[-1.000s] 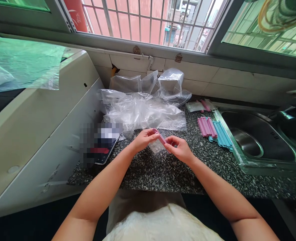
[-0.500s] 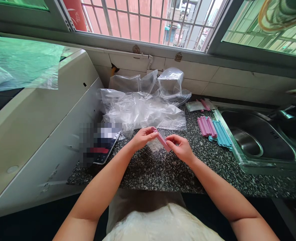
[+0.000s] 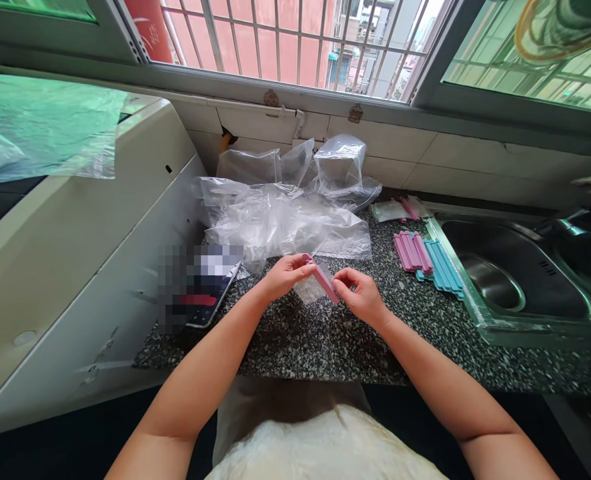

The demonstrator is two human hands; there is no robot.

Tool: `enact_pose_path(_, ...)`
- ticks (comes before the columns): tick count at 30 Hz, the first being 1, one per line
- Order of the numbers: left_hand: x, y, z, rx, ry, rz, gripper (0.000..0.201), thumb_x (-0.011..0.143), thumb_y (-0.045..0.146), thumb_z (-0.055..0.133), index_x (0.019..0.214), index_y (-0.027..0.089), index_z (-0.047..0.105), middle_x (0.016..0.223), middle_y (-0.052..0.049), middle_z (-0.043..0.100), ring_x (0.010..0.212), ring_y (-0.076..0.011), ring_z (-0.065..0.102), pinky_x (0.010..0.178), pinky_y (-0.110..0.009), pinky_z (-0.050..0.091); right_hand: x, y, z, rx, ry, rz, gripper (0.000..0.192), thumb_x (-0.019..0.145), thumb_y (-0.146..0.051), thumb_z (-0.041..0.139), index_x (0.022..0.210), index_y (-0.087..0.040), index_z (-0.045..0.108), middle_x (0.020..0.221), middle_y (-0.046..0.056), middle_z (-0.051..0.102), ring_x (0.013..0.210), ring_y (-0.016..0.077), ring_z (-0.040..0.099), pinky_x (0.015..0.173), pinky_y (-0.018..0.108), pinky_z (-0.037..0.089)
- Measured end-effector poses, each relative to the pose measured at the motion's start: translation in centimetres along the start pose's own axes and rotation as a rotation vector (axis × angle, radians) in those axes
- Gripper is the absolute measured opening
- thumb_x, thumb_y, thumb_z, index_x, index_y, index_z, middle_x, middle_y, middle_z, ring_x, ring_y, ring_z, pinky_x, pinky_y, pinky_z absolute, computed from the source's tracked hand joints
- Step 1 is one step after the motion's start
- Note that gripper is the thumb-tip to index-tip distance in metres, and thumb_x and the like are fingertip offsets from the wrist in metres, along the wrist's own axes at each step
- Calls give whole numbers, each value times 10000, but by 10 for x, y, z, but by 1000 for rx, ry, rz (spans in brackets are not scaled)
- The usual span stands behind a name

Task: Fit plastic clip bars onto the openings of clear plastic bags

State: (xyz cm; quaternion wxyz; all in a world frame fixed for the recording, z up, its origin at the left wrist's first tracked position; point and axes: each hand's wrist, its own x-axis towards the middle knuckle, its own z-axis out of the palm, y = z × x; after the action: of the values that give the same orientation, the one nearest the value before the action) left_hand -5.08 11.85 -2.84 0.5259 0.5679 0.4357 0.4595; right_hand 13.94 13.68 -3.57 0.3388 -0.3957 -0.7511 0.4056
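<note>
Under a barred window, the speckled dark bench [image 3: 325, 347] runs from a white cabinet [image 3: 75, 267] on the left to a steel sink [image 3: 520, 280] on the right. Both forearms reach in from the near edge and meet over the middle. Between them is one pink clip [image 3: 321, 280], the left hand [image 3: 285, 275] pinching its far end and the right hand [image 3: 360, 297] pinching its near end, with one small clear bag [image 3: 309, 291] under it. Far behind lies a heap of clear bags [image 3: 285, 220]; to the right, a row of pink and blue clips [image 3: 428, 260], too close-packed to count.
</note>
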Motion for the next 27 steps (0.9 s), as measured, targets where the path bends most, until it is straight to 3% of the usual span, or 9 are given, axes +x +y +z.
enact_pose_path(4, 0, -1, 0, 6, -7, -10, 351, 709, 485, 564, 689, 139, 508, 582, 42, 407, 563, -86, 349, 543, -228, 291, 0, -4, 0, 95, -116, 72, 219, 757, -381, 581, 824, -173, 598, 680, 9, 612, 565, 113, 524, 543, 246, 428)
enact_pose_path(7, 0, -2, 0, 18, -19, -12, 342, 715, 475, 561, 691, 137, 510, 586, 42, 404, 570, -87, 350, 550, -230, 289, 1, -5, 0, 146, -196, 132, 240, 747, -413, 593, 757, -173, 592, 591, -12, 568, 511, 104, 493, 509, 244, 404)
enact_pose_path(27, 0, -2, 2, -43, 1, -1, 343, 696, 472, 599, 663, 140, 519, 582, 49, 408, 573, -82, 348, 569, -231, 300, 0, -3, 1, 88, -164, 81, 220, 756, -383, 589, 723, -166, 598, 584, -12, 564, 515, 98, 486, 499, 233, 406)
